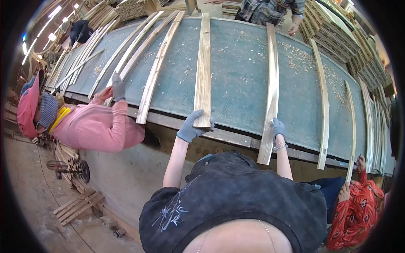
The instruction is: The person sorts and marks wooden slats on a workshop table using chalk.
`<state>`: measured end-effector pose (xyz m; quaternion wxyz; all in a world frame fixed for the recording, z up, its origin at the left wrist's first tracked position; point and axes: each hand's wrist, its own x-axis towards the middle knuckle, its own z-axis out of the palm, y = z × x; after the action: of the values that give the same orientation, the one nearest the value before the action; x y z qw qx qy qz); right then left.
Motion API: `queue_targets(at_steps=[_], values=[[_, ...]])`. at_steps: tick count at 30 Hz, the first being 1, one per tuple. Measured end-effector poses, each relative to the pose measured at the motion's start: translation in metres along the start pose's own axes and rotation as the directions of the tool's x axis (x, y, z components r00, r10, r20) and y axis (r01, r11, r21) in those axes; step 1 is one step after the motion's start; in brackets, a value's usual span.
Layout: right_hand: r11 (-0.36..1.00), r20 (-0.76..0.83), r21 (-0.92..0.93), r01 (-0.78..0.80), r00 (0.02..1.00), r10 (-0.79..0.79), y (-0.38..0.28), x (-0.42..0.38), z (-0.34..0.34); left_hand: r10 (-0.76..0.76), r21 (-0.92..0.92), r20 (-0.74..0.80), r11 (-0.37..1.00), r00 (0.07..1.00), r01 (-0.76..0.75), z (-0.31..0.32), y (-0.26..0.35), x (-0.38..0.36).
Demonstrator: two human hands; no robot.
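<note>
My left hand, in a grey glove, is closed around the near end of a wide wooden board that stretches across the green belt table. Further right, my right hand, also gloved in grey, grips the edge of a second board. That board's near end sticks out past the table's front edge. Both boards lie roughly parallel, apart from each other, with their far ends near the table's back edge.
The green table carries scattered wood chips and several other boards. A co-worker in pink stands left, one in red right, and one in plaid opposite. Stacked wood is behind; a small pallet lies on the floor.
</note>
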<state>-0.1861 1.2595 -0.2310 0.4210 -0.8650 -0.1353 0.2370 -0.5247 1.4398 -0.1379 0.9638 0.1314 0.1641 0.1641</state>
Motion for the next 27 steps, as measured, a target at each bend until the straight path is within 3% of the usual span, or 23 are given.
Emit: queue_targets(at_steps=[1, 2, 4, 6, 7, 8, 9, 10, 11, 12, 13, 14, 16, 18, 23, 25, 26, 27], values=[[0.98, -0.03, -0.177, 0.091, 0.995, -0.097, -0.002, 0.001, 0.002, 0.037, 0.048, 0.021, 0.998, 0.999, -0.038, 0.001, -0.002, -0.002], [0.979, -0.019, -0.181, 0.09, 0.995, -0.095, -0.004, 0.002, 0.005, 0.041, 0.042, 0.011, 0.998, 0.999, -0.042, 0.003, -0.004, -0.004], [0.758, -0.122, -0.524, 0.388, 0.847, -0.518, -0.032, -0.01, 0.005, 0.085, 0.058, 0.007, 0.995, 0.996, -0.085, 0.008, -0.009, -0.007], [0.796, -0.084, -0.432, 0.424, 0.86, -0.504, -0.058, -0.022, 0.011, 0.113, 0.114, -0.049, 0.988, 0.992, -0.106, 0.011, -0.016, -0.009], [0.937, 0.036, -0.099, 0.336, 0.942, -0.334, -0.075, -0.032, 0.016, 0.097, 0.174, -0.053, 0.981, 0.994, -0.087, 0.012, -0.018, -0.01], [0.964, 0.208, 0.221, 0.149, 0.958, -0.196, -0.09, -0.04, 0.021, 0.083, 0.234, -0.055, 0.97, 0.995, -0.068, 0.015, -0.02, -0.011], [0.963, 0.21, 0.222, 0.151, 0.957, -0.199, -0.1, -0.046, 0.025, 0.073, 0.19, -0.158, 0.981, 0.985, -0.043, 0.024, -0.025, -0.013], [0.958, 0.295, 0.261, 0.117, 0.935, -0.195, -0.109, -0.052, 0.031, 0.078, 0.192, -0.159, 0.98, 0.984, -0.046, 0.018, -0.031, -0.01], [0.951, 0.38, 0.298, 0.078, 0.905, -0.193, -0.115, -0.056, 0.037, 0.035, -0.116, 0.041, 0.993, 0.999, -0.03, 0.006, -0.038, -0.006], [0.951, 0.385, 0.3, 0.079, 0.902, -0.196, -0.119, -0.058, 0.044, 0.054, -0.403, 0.244, 0.914, 0.968, 0.05, 0.005, -0.042, -0.004], [0.934, 0.432, 0.35, 0.076, 0.871, -0.233, -0.123, -0.06, 0.051, 0.047, -0.548, 0.182, 0.835, 0.982, 0.062, 0.006, -0.048, -0.002], [0.915, 0.475, 0.399, 0.068, 0.837, -0.27, -0.127, -0.062, 0.059, 0.052, -0.548, 0.175, 0.834, 0.983, 0.054, 0.006, -0.052, -0.002], [0.916, 0.51, 0.393, 0.083, 0.809, -0.292, -0.144, -0.069, 0.07, 0.101, -0.742, 0.311, 0.648, 0.945, 0.174, 0.02, -0.055, -0.005], [0.903, 0.623, 0.423, 0.068, 0.702, -0.345, -0.16, -0.075, 0.083, 0.147, -0.723, 0.358, 0.668, 0.922, 0.174, 0.025, -0.053, -0.007], [0.856, 0.681, 0.51, 0.089, 0.566, -0.464, -0.204, -0.096, 0.116, 0.133, -0.702, 0.356, 0.691, 0.925, 0.17, 0.028, -0.05, -0.014], [0.818, 0.684, 0.552, 0.162, 0.473, -0.555, -0.221, -0.103, 0.127, 0.11, -0.695, 0.348, 0.696, 0.931, 0.178, 0.029, -0.051, -0.015], [0.818, 0.685, 0.553, 0.162, 0.471, -0.556, -0.225, -0.105, 0.134, 0.112, -0.695, 0.347, 0.697, 0.931, 0.176, 0.029, -0.052, -0.016], [0.8, 0.66, 0.535, 0.272, 0.456, -0.597, -0.227, -0.105, 0.143, 0.093, -0.69, 0.343, 0.701, 0.935, 0.183, 0.03, -0.054, -0.016]])
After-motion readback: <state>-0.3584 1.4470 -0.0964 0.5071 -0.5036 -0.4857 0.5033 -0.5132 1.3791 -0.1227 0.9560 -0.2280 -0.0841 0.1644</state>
